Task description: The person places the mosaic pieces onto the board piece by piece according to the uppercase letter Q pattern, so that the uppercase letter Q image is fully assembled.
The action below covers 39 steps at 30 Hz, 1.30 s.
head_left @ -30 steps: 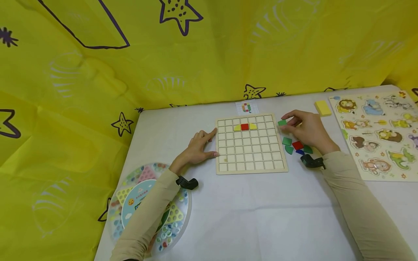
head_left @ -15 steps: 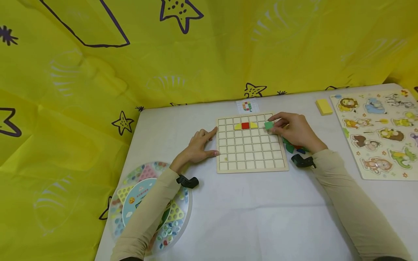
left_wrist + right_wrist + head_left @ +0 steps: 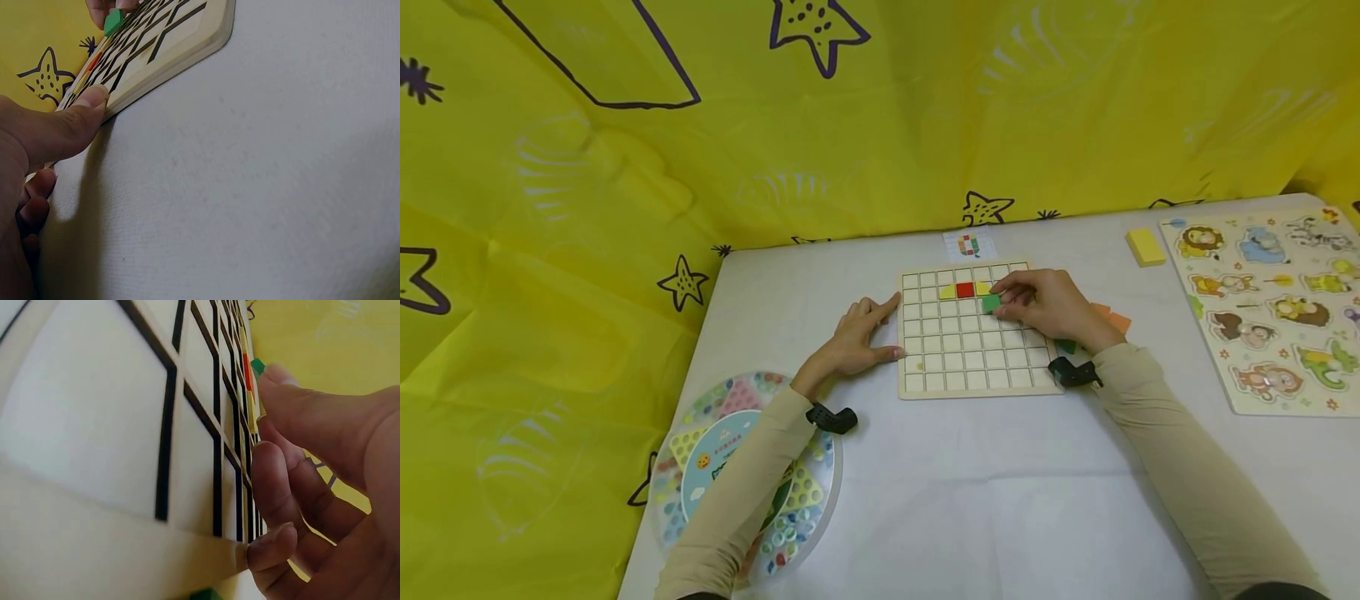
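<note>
My right hand pinches a green square tile between thumb and fingertips. The tile is over the wooden grid board, just below the right-hand yellow piece. In the same row on the board lie a red square tile and a second yellow piece. My left hand rests at the board's left edge, its thumb and index finger stretched apart against it. The left wrist view has the thumb on the board's edge. In the right wrist view the green tile shows at the thumb tip.
Loose orange pieces lie right of the board, partly behind my right hand. A small pattern card lies behind the board. A yellow block and an animal puzzle board are at right. A round marble game board sits under my left forearm.
My right hand has carried the green tile leftward from beside the board to over the grid below the right yellow piece. The left hand has stayed at the board's edge.
</note>
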Motion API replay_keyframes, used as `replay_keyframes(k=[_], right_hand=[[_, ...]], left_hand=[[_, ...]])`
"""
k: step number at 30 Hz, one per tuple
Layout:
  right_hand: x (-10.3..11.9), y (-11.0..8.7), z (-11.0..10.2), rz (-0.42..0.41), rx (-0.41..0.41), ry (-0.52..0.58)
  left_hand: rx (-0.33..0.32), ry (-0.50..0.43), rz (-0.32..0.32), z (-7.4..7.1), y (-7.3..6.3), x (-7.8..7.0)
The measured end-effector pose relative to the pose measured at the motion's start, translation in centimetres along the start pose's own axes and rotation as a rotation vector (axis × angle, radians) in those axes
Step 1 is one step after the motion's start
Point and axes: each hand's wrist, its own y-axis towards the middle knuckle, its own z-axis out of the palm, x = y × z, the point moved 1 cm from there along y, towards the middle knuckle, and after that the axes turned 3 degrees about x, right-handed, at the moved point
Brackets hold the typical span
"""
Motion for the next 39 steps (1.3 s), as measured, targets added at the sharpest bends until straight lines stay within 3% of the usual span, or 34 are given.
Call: replay_keyframes(k=[11, 39], right_hand=[[0.3, 0.3, 0.3, 0.042, 0.041, -0.016], [0.0, 1.1, 0.3, 0.081, 0.045, -0.04]], left_hand=[[0.002, -0.006, 0.004, 0.1, -0.1, -0.2], [-0.005, -0.011, -0.01, 0.2, 0.1, 0.2]])
